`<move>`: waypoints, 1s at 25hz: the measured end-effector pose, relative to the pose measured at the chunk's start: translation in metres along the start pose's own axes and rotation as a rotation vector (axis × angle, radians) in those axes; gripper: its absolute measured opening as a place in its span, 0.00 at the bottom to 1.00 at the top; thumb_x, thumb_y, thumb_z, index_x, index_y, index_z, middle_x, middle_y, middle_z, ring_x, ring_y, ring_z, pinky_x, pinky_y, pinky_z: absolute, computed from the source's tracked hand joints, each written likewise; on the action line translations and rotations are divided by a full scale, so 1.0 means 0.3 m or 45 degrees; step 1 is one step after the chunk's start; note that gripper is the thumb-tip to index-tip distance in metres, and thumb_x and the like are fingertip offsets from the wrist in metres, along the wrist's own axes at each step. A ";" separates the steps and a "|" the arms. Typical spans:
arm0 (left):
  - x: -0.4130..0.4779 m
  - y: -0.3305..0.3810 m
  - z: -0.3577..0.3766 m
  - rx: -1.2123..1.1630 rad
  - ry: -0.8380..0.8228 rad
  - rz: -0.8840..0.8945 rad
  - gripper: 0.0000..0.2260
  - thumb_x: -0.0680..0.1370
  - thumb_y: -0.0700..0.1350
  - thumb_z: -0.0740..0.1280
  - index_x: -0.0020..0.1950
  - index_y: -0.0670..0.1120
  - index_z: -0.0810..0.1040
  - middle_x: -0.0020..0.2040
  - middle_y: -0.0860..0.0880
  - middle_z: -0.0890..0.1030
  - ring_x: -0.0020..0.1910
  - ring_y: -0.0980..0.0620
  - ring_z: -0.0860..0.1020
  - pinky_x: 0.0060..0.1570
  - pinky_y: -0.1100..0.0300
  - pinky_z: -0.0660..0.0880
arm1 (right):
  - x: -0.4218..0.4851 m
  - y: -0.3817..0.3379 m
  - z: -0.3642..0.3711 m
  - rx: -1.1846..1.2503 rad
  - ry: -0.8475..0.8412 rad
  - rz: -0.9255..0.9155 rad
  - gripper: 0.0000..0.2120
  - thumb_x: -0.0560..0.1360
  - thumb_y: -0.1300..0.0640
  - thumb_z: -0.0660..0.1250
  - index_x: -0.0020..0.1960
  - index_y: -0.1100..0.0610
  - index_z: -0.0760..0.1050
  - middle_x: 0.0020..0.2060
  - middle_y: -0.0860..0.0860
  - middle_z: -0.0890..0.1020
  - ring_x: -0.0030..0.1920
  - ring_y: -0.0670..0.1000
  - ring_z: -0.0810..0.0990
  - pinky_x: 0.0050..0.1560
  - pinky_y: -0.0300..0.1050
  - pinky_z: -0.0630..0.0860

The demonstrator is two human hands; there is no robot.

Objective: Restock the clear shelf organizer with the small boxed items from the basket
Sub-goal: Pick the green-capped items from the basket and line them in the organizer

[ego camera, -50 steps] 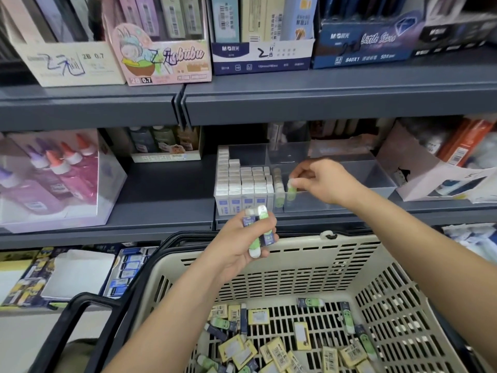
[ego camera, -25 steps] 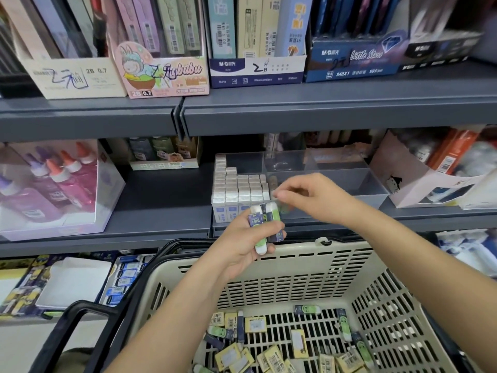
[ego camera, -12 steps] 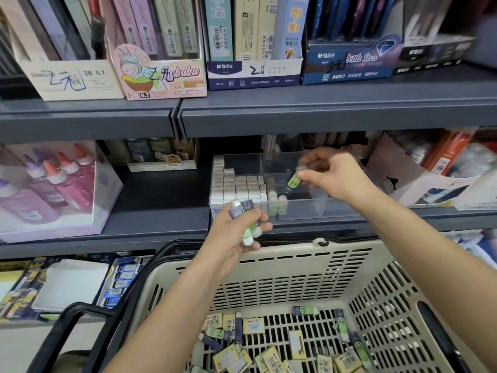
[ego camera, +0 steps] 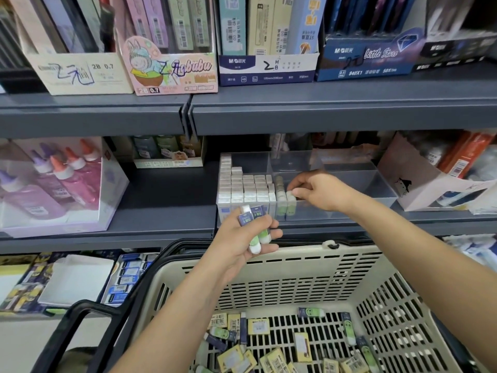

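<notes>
A clear shelf organizer (ego camera: 376,196) sits on the middle shelf; its left compartment is packed with rows of white boxes (ego camera: 246,188). My right hand (ego camera: 320,192) reaches into the middle compartment and pinches the top of a small green-and-white boxed item (ego camera: 291,203) standing beside a short row of the same. My left hand (ego camera: 242,238) hovers in front of the organizer, above the basket rim, and grips two or three small purple-and-green boxes (ego camera: 255,224). The beige plastic basket (ego camera: 309,267) below holds several more small boxes (ego camera: 269,348) on its floor.
A clear case of glue bottles (ego camera: 53,184) stands on the shelf at left. A white-and-orange display box (ego camera: 430,179) is right of the organizer. Cardboard pencil boxes (ego camera: 172,44) line the upper shelf. The basket's black handle (ego camera: 78,316) lies at lower left.
My right hand has come down from above the organizer and set the green box upright in the middle compartment's front row. My left hand has stayed about where it was, with its boxes.
</notes>
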State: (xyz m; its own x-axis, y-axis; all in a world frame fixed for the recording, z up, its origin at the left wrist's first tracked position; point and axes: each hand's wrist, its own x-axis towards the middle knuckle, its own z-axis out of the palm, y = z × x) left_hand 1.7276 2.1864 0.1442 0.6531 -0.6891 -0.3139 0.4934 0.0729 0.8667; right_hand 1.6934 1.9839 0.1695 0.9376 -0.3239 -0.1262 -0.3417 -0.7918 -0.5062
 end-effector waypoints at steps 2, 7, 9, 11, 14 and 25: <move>0.000 -0.003 0.002 -0.001 -0.018 -0.002 0.08 0.75 0.38 0.68 0.52 0.41 0.74 0.38 0.48 0.84 0.42 0.50 0.84 0.31 0.59 0.79 | 0.007 0.002 -0.002 -0.039 -0.022 0.001 0.09 0.78 0.56 0.60 0.55 0.52 0.76 0.48 0.48 0.78 0.51 0.49 0.76 0.51 0.39 0.69; 0.010 -0.006 0.017 0.009 -0.060 0.006 0.08 0.73 0.38 0.70 0.49 0.44 0.74 0.38 0.50 0.84 0.42 0.51 0.84 0.35 0.53 0.80 | 0.007 0.005 -0.003 -0.074 -0.044 0.028 0.09 0.78 0.54 0.61 0.56 0.52 0.76 0.51 0.50 0.80 0.50 0.49 0.75 0.50 0.39 0.68; 0.016 -0.009 0.026 0.000 -0.059 0.034 0.08 0.72 0.37 0.71 0.48 0.45 0.74 0.38 0.50 0.84 0.41 0.50 0.84 0.36 0.56 0.80 | -0.012 0.002 -0.005 -0.102 0.050 0.032 0.09 0.77 0.52 0.63 0.55 0.51 0.76 0.47 0.48 0.80 0.49 0.48 0.76 0.48 0.38 0.68; 0.021 -0.007 0.029 0.008 -0.037 0.063 0.09 0.72 0.35 0.71 0.48 0.45 0.75 0.37 0.50 0.84 0.41 0.51 0.84 0.38 0.59 0.80 | -0.046 -0.009 -0.008 -0.055 0.281 0.002 0.06 0.75 0.51 0.65 0.49 0.51 0.78 0.42 0.45 0.80 0.44 0.45 0.76 0.46 0.37 0.67; 0.023 -0.004 0.032 0.053 -0.019 0.080 0.10 0.72 0.34 0.71 0.49 0.45 0.76 0.36 0.50 0.83 0.39 0.52 0.83 0.37 0.62 0.79 | -0.126 -0.056 0.003 0.289 0.362 -0.120 0.05 0.73 0.49 0.67 0.40 0.49 0.79 0.37 0.45 0.82 0.39 0.46 0.78 0.43 0.39 0.72; 0.001 0.005 0.051 0.064 0.106 0.070 0.07 0.74 0.36 0.69 0.46 0.46 0.75 0.40 0.46 0.83 0.33 0.55 0.81 0.26 0.65 0.74 | -0.206 -0.059 0.002 0.631 0.206 -0.057 0.03 0.73 0.59 0.69 0.47 0.57 0.78 0.35 0.47 0.81 0.36 0.43 0.80 0.40 0.37 0.76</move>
State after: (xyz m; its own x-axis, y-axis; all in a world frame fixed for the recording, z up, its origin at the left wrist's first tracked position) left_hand 1.7198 2.1752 0.1514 0.7250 -0.6226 -0.2945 0.4275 0.0716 0.9012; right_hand 1.6417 2.0182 0.1856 0.9151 -0.4027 0.0183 -0.1937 -0.4790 -0.8562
